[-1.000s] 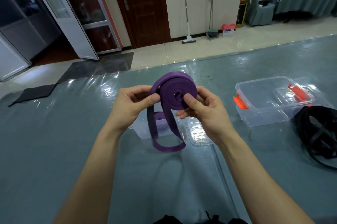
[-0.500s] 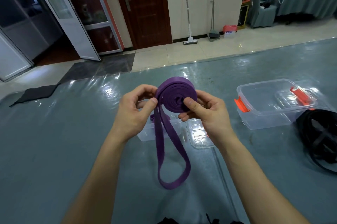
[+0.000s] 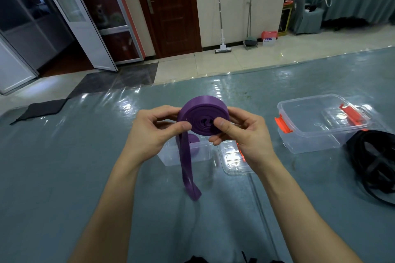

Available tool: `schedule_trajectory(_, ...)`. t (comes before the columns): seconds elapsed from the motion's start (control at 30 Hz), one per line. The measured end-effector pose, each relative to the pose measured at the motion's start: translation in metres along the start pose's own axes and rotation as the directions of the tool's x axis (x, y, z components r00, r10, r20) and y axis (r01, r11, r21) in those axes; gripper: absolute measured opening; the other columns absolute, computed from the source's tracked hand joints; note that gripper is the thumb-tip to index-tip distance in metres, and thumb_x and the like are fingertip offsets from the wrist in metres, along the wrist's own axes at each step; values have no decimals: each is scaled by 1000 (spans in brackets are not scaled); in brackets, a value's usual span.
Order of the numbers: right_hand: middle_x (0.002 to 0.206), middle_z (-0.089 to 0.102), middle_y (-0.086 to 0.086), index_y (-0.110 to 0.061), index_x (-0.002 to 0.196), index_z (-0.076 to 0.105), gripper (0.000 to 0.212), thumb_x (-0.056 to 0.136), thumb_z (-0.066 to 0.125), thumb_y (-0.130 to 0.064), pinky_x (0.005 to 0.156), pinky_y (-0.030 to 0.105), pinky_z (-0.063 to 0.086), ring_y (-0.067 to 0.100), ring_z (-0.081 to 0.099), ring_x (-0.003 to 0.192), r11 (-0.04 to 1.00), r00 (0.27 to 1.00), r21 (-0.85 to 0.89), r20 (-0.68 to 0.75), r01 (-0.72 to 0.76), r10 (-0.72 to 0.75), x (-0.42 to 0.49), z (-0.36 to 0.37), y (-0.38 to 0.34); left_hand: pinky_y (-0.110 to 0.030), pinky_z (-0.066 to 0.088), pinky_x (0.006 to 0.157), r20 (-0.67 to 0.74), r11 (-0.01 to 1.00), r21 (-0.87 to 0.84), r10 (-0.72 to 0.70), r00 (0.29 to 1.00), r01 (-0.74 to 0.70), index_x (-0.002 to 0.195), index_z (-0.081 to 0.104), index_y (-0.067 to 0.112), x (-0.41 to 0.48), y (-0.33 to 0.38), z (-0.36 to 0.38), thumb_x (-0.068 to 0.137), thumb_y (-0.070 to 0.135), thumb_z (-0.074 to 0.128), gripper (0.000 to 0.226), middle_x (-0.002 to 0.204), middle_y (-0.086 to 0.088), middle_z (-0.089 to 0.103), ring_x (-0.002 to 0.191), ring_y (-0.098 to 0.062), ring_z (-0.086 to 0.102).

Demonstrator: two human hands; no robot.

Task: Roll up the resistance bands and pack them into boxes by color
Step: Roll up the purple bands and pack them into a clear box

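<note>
Gripping one purple resistance band (image 3: 203, 118) from both sides, the two hands are hovering close together above the desk (image 3: 64, 166). The left hand (image 3: 154, 132) is pinching the coil's left edge between its thumb and curled fingers, right where the loose tail leaves it. The right hand (image 3: 245, 134) is pressing its thumb on the coil's face, with its fingers curled behind. The band is mostly wound into a flat roll, and its tail is hanging down as a narrow loop — whether its end is touching the desk, I cannot tell.

Two clear plastic boxes are sitting on the desk. The near box (image 3: 186, 155), under the hands, is holding one rolled purple band (image 3: 193, 139). The far box (image 3: 310, 125), with orange latches, is standing to the right. One clear lid (image 3: 233, 162) is lying just beside the near box. A tangle of black bands (image 3: 374, 166) is lying at the right edge — too knotted to count. On the floor by the wall, a red carton (image 3: 269, 36) is showing blue print too blurred to read.
</note>
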State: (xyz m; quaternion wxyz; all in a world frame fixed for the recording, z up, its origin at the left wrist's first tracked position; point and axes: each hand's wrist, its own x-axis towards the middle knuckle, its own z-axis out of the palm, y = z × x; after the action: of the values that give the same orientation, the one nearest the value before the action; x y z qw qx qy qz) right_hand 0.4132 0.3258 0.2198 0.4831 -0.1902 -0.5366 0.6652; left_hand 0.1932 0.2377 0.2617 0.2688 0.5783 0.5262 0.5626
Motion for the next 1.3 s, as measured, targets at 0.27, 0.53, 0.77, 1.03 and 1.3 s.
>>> schedule_trajectory(0.27, 100, 81, 22, -15, 111, 83, 52, 72, 97, -47, 57, 32, 61, 36, 77, 63, 997, 998, 48, 15, -64, 63, -3, 2, 3, -29, 64, 87, -10, 977, -167, -138, 990, 134, 100, 89, 24, 0, -7, 12, 77, 34, 92, 25, 103, -10, 85, 93, -20, 81)
schedule_trajectory(0.53, 79, 75, -17, -37, 95, 82, 17, 99, 70, -48, 38, 16, 34, 19, 51, 32, 932, 999, -362, -31, 7, -20, -2, -5, -2, -32, 67, 86, 76, 993, -20, -117, 990, 119, 99, 89, 27, 0, -5, 4, 76, 32, 99, 24, 97, -8, 85, 89, -25, 84)
schedule_trajectory(0.77, 108, 78, -8, -42, 114, 76, 27, 93, 72, -58, 50, 35, 56, 26, 80, 68, 865, 986, -501, 146, 0, 85, 1, -11, -8, -39, 67, 85, 176, 977, 158, -170, 970, 143, 101, 89, 19, 8, 4, -16, 77, 30, 93, 27, 93, -8, 85, 86, -29, 83)
schedule_trajectory(1.03, 87, 78, 7, -26, 99, 83, 14, 86, 86, -29, 51, 37, 58, 35, 72, 53, 943, 996, -333, 87, 21, 8, 11, 0, -15, -35, 65, 85, 283, 957, 287, -132, 950, 47, 105, 88, 30, 29, 20, -23, 79, 41, 96, 29, 96, 1, 85, 90, -23, 81)
schedule_trajectory(1.3, 99, 80, 6, -20, 104, 82, 20, 91, 83, -34, 43, 33, 53, 37, 73, 54, 933, 992, -357, 91, -51, 89, 11, -8, -27, -28, 65, 87, 291, 960, 248, -201, 935, 130, 107, 87, 28, 21, 3, -18, 79, 13, 96, 33, 98, -2, 86, 92, -21, 83)
